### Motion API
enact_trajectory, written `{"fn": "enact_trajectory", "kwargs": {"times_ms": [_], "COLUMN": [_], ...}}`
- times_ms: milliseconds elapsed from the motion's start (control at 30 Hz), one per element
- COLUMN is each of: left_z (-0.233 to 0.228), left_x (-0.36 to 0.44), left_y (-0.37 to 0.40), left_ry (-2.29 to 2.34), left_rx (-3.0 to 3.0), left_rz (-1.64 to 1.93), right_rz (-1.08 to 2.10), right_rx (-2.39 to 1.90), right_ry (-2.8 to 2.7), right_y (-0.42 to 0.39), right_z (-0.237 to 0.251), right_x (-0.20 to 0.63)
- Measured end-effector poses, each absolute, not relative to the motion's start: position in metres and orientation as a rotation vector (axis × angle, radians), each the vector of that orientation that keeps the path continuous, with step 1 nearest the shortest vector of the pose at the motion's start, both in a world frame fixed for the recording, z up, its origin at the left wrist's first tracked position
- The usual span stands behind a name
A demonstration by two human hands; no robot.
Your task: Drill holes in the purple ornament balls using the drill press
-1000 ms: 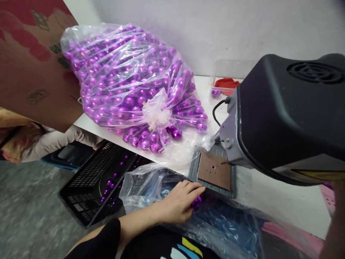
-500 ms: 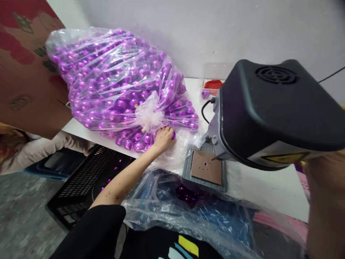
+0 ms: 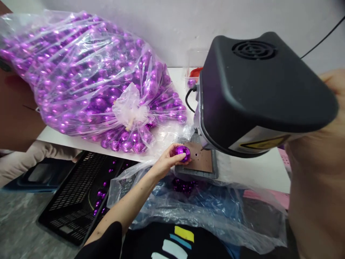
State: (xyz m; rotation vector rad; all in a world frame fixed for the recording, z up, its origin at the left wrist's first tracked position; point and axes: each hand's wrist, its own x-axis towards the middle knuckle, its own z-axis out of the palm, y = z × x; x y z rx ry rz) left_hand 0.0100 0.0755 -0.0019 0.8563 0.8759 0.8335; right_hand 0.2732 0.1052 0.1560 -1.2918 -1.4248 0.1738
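Note:
My left hand (image 3: 172,158) is closed around a shiny purple faceted ball (image 3: 182,153), with the thumb across its front. The ball is over the left edge of a brown plate (image 3: 202,162) that has a small hole and lies on the grey machine base (image 3: 215,172). Above the plate hangs the black head of a bench machine (image 3: 258,90) with a yellow warning label. My right hand (image 3: 320,133) is at the far side of that head, mostly behind it, so its fingers are hidden.
A clear bag (image 3: 88,72) full of purple balls lies on the white table (image 3: 250,172). Below are a black crate (image 3: 64,201) with several balls and an open plastic bag (image 3: 210,212) across my lap. A clear box (image 3: 192,61) stands at the wall.
My left hand has moved from the bag's edge rightward and down to the brown plate, carrying a purple ball. The view has shifted, so the machine appears further left.

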Motion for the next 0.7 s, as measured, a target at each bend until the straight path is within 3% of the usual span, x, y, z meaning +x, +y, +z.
{"fn": "enact_trajectory", "kwargs": {"times_ms": [200,700], "left_z": [-0.010,-0.038], "left_x": [0.022,0.046], "left_y": [0.077,0.087], "left_ry": [1.071,1.071], "left_rx": [1.420,2.007], "left_rz": [0.934,0.967], "right_rz": [0.173,0.199], "right_rx": [-1.359,-1.330], "right_ry": [-1.336,-1.342], "right_y": [0.103,0.106], "right_z": [0.164,0.165], "right_x": [0.265,0.267]}}
